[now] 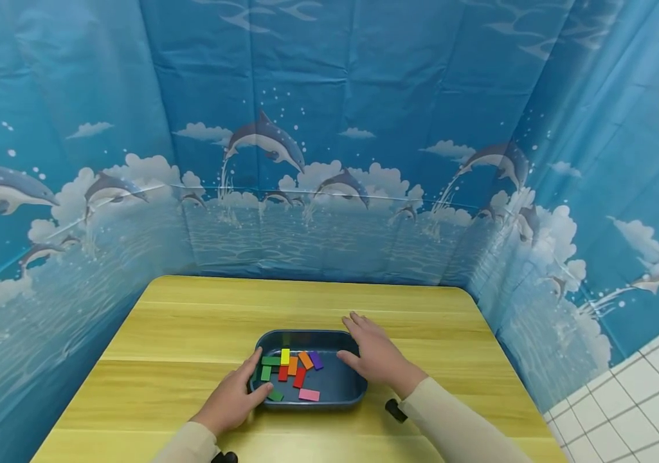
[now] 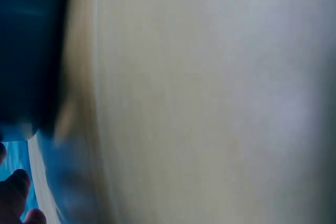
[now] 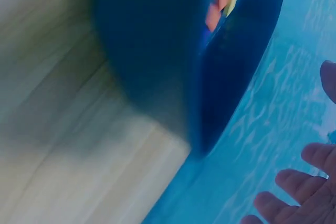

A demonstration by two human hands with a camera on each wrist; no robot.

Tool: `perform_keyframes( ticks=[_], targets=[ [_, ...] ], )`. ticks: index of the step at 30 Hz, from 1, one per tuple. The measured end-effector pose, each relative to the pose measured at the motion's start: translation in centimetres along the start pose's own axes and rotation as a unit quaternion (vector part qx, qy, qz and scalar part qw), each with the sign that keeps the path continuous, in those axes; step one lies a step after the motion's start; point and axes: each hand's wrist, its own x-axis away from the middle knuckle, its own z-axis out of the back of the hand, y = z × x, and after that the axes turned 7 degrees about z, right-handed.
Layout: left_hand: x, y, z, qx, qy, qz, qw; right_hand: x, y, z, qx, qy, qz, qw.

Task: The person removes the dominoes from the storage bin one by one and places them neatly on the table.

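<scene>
A dark blue rectangular tray (image 1: pixel 337 386) sits on the table, with several small flat coloured blocks lying mostly in its left half. Among them are a yellow block (image 1: pixel 285 355), a purple block (image 1: pixel 315 360), a pink block (image 1: pixel 308 394) and a red block (image 1: pixel 299 377), besides green and orange ones. My left hand (image 1: pixel 231 399) holds the tray's left end, its thumb over the rim near a green block (image 1: pixel 275 396). Beside the right end, my right hand (image 1: pixel 377 354) has its fingers spread; in the right wrist view they show apart from the tray.
The yellow wood-grain table (image 1: pixel 150 360) extends around the tray. Blue curtains (image 1: pixel 317 244) printed with dolphins enclose its back and sides. White tiles (image 1: pixel 653 379) appear at the lower right. Dark wrist straps (image 1: pixel 395 410) are on the forearms.
</scene>
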Motion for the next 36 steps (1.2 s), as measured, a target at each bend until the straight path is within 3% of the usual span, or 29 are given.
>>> perform_keyframes(
  ticks=[7, 13, 18, 21, 27, 36],
  targets=[
    [-1.0, -0.5, 0.2, 0.011, 0.022, -0.012, 0.9996, -3.0, -3.6, -0.9, 0.026, -0.02, 0.037, 0.9988],
    [-1.4, -0.5, 0.7, 0.013, 0.017, -0.006, 0.9997, -5.8, -4.9, -2.4, -0.045, -0.063, 0.017, 0.9968],
    [-1.6, -0.1, 0.9, 0.002, 0.015, 0.003, 0.9999, -7.6, -5.0, -3.9, -0.111, -0.094, -0.007, 0.9894],
    [-2.1, 0.4, 0.7, 0.004, 0.023, 0.011, 0.9997, -8.4, -4.7, -4.5, -0.122, -0.105, -0.018, 0.9868],
    [-2.7, 0.8, -0.2, 0.053, 0.012, 0.045, 0.9975, -9.5, -4.0, -5.3, -0.159, -0.119, -0.024, 0.9797],
    [-2.4, 0.1, -0.9, 0.075, 0.027, 0.051, 0.9955, -10.4, -2.4, -6.4, -0.149, -0.138, -0.014, 0.9792]
  ],
)
